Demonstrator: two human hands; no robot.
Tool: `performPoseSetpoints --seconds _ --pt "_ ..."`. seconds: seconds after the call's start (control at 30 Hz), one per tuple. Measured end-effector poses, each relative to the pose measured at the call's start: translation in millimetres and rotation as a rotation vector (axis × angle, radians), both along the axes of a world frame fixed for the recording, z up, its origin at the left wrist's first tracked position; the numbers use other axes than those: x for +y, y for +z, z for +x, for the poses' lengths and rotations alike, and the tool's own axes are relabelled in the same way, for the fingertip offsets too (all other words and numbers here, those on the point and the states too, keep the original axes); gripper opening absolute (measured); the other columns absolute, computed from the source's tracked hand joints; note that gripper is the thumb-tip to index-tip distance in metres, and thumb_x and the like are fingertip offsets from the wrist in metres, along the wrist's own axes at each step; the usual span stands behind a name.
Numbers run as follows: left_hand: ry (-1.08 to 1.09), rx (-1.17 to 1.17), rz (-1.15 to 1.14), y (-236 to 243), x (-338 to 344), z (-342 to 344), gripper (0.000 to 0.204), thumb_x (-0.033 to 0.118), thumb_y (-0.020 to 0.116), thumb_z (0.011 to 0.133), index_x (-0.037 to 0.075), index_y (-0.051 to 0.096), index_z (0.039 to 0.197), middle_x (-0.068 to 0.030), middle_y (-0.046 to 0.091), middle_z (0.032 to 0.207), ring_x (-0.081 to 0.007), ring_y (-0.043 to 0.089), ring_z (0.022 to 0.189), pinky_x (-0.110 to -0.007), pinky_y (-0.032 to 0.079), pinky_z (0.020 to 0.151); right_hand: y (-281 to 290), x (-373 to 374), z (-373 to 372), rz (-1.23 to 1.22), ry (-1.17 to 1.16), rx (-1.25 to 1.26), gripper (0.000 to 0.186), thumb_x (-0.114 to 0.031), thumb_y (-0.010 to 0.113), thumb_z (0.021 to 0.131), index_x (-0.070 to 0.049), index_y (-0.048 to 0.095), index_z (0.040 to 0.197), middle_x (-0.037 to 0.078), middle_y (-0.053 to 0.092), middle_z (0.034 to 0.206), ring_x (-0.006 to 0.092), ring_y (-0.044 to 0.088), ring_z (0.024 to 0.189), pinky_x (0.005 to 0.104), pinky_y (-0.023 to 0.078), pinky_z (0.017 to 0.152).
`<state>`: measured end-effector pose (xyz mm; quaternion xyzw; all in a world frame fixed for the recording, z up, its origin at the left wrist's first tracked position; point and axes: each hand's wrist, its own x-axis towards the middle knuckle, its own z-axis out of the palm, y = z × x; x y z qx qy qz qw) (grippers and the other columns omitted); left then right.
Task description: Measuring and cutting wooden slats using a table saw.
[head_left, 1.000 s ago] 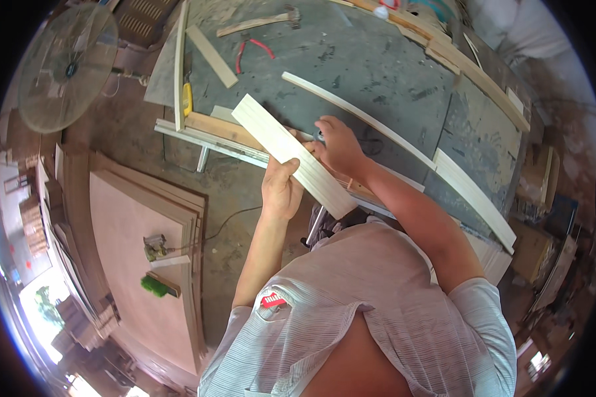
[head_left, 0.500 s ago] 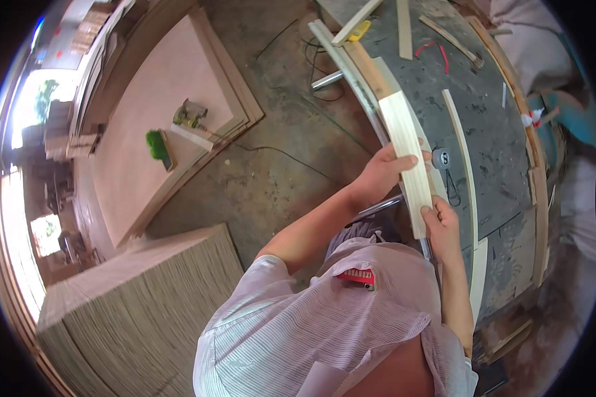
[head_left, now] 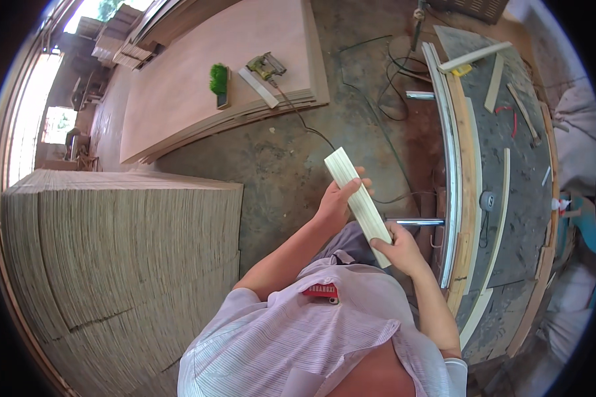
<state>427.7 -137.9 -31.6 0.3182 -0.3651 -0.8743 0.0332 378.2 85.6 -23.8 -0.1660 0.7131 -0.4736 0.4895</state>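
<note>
Between my two hands is a short, pale wooden slat point(head_left: 360, 210), held slantwise in front of my body with its far end up and to the left. My left hand point(head_left: 338, 202) is closed round its upper half, thumb on top and fingertips showing past the far edge. Near the lower end my right hand point(head_left: 402, 249) grips it, the thumb pressed on the face and the other fingers mostly hidden beneath. Fine lines run along the slat's face.
To the right stands a dark worktable point(head_left: 496, 152) with a metal rail point(head_left: 451, 165), long wood strips point(head_left: 500, 225) and a tape measure point(head_left: 487, 201). On stacked panels point(head_left: 179, 73) lie a nail gun point(head_left: 266, 66) with a hose and a green-tufted object point(head_left: 219, 83). A tall sheet stack point(head_left: 132, 251) stands left.
Both hands have moved left with the slat, away from the worktable's edge and over the floor. The view has turned left, so the panel stacks now show more fully.
</note>
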Motion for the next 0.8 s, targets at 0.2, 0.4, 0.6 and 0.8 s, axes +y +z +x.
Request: performPoseSetpoints --seconds 0.2,0.4,0.6,0.8 --pt "-0.054 0.025 -0.019 -17 -53 0 0.045 0.019 0.066 0.106 0.002 0.054 0.146 -0.0126 0.070 0.123 -0.0242 0.069 0.113 -0.041 0.055 0.099 8 -80 4 0.073 -0.064 0.165 0.056 -0.025 0.084 0.086 0.002 0.060 0.129 0.021 0.076 0.110 0.0289 0.075 0.101 0.0403 0.057 0.090" --pt "-0.109 -0.106 0.029 -73 -209 -8 0.048 0.031 0.062 0.109 0.002 0.053 0.147 -0.0163 0.068 0.133 -0.0316 0.070 0.118 -0.047 0.058 0.098 -45 -135 -6 0.051 -0.093 0.177 0.030 -0.020 0.077 0.096 0.002 0.067 0.114 0.015 0.074 0.092 0.0172 0.069 0.082 0.0339 0.055 0.075" --pt "0.090 -0.658 -0.742 -247 -538 36 0.056 0.052 0.079 0.093 0.002 0.064 0.113 -0.0072 0.065 0.105 -0.0188 0.059 0.087 -0.038 0.052 0.077 -78 -233 -7 0.332 -0.071 0.040 0.029 -0.022 0.076 0.098 0.001 0.070 0.115 0.005 0.070 0.086 0.0083 0.061 0.079 0.0307 0.052 0.071" --pt "0.045 -1.067 -1.179 -293 -734 -26 0.106 0.056 0.096 0.069 -0.007 0.051 0.142 -0.0296 0.060 0.144 -0.0411 0.060 0.134 -0.047 0.049 0.112 -75 -315 -5 0.482 -0.204 -0.132 0.024 -0.019 0.073 0.101 0.000 0.071 0.116 0.003 0.072 0.093 0.0089 0.062 0.085 0.0286 0.051 0.078"
